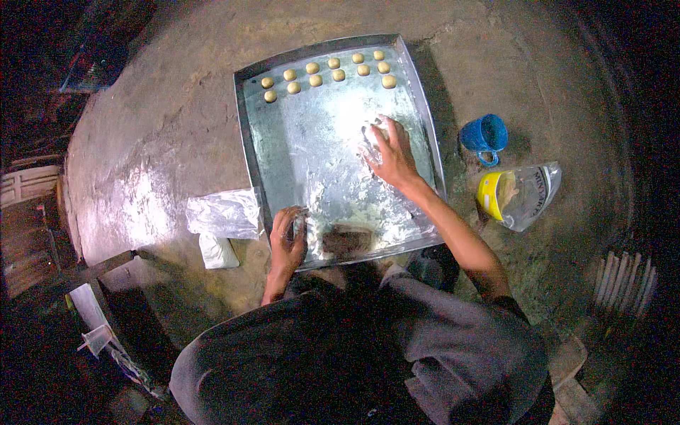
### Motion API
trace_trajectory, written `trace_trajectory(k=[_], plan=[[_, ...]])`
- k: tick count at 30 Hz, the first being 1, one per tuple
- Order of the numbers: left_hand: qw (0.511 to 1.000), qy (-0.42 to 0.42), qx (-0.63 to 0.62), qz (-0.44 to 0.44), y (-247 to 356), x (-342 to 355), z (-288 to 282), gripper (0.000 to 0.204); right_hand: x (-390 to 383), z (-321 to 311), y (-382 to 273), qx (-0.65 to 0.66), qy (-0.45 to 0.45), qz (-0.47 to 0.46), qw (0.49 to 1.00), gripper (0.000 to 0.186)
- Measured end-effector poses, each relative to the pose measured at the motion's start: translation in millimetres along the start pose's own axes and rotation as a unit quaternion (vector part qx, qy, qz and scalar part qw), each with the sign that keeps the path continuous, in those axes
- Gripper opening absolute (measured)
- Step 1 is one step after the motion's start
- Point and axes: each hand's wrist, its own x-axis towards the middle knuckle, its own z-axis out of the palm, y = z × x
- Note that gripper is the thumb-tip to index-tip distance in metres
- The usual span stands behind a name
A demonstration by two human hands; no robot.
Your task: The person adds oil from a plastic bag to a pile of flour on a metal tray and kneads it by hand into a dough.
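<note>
A shallow metal tray (297, 134) lies on the floor in front of me, with white powder smeared over its near and middle parts. Rows of small round dough balls (315, 81) line its far end. My right hand (393, 157) is over the right middle of the tray, fingers spread and bent down toward a patch of white powder. Whatever lies under those fingertips is hidden. At the tray's near left corner is my left hand (285, 242), its fingers curved with a gap between thumb and fingers. I make out nothing held in it.
Right of the tray stand a blue mug (486, 134) and a clear plastic bag with a yellow band (490, 195). To the left lie a clear plastic sheet (225, 214) and a small white bag (217, 251). Slatted material (623, 283) shows at the far right.
</note>
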Motion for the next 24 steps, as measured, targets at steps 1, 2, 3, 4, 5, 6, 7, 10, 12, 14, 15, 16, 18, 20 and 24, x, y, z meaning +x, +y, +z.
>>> trace_trajectory(k=[1, 2, 3, 4, 5, 6, 7, 10, 12, 14, 15, 16, 18, 20, 24], plan=[[1.000, 0.001, -0.001, 0.000, 1.2, -0.1, -0.4, 0.038, -6.3, 9.3, -3.9, -0.006, -0.008, -0.003, 1.000, 0.043], [1.000, 0.000, -0.005, 0.001, 3.9, 1.2, 0.5, 0.037, -13.1, 17.6, -4.7, -0.015, -0.017, -0.006, 1.000, 0.043], [1.000, -0.001, -0.005, 0.000, 3.5, 0.7, 1.4, 0.037, -19.4, 30.1, -9.6, 0.061, -0.050, -0.006, 0.997, 0.041], [1.000, -0.002, -0.006, 0.000, 2.2, -0.1, 2.5, 0.036, -31.5, 40.4, -17.5, 0.111, -0.086, -0.010, 0.990, 0.039], [1.000, -0.001, -0.005, -0.002, -0.6, -1.6, 1.9, 0.035, -39.2, 49.2, -31.2, 0.164, -0.124, -0.013, 0.979, 0.038], [1.000, 0.003, 0.012, 0.002, -4.0, -2.2, 0.6, 0.034, -57.4, 54.2, -52.8, 0.148, -0.150, -0.058, 0.976, 0.036], [0.999, 0.008, 0.030, 0.006, -7.8, -2.7, -1.2, 0.034, -75.5, 57.8, -74.6, 0.135, -0.173, -0.103, 0.970, 0.035], [0.999, 0.033, 0.031, 0.009, -9.1, -1.4, -4.1, 0.031, -99.9, 59.3, -94.2, 0.132, -0.167, -0.173, 0.962, 0.035], [0.998, 0.046, 0.032, 0.010, -6.7, 0.0, -8.0, 0.030, -93.0, 42.0, -99.7, 0.175, -0.170, -0.162, 0.956, 0.040], [0.997, 0.056, 0.051, 0.016, -4.2, 1.2, -13.6, 0.029, -69.8, 17.4, -93.6, 0.208, -0.190, -0.153, 0.947, 0.049], [0.998, 0.057, 0.011, 0.015, -8.3, 0.7, -15.6, 0.027, -61.1, 8.5, -92.7, 0.191, -0.185, -0.170, 0.949, 0.062], [0.998, 0.058, 0.018, 0.018, -7.8, 2.4, -14.6, 0.028, -61.2, 12.0, -87.3, 0.154, -0.220, -0.223, 0.937, 0.061], [0.997, 0.059, 0.030, 0.024, -5.8, 5.6, -11.1, 0.029, -73.2, 36.1, -71.5, 0.078, -0.288, -0.320, 0.899, 0.060], [0.998, 0.046, 0.042, 0.020, -10.7, 2.0, -11.8, 0.034, -89.9, 76.5, -60.2, 0.095, -0.237, -0.361, 0.897, 0.052], [0.999, 0.023, 0.029, -0.014, -11.5, -4.9, -6.4, 0.037, -89.2, 88.8, -76.4, 0.129, -0.170, -0.337, 0.917, 0.035]])
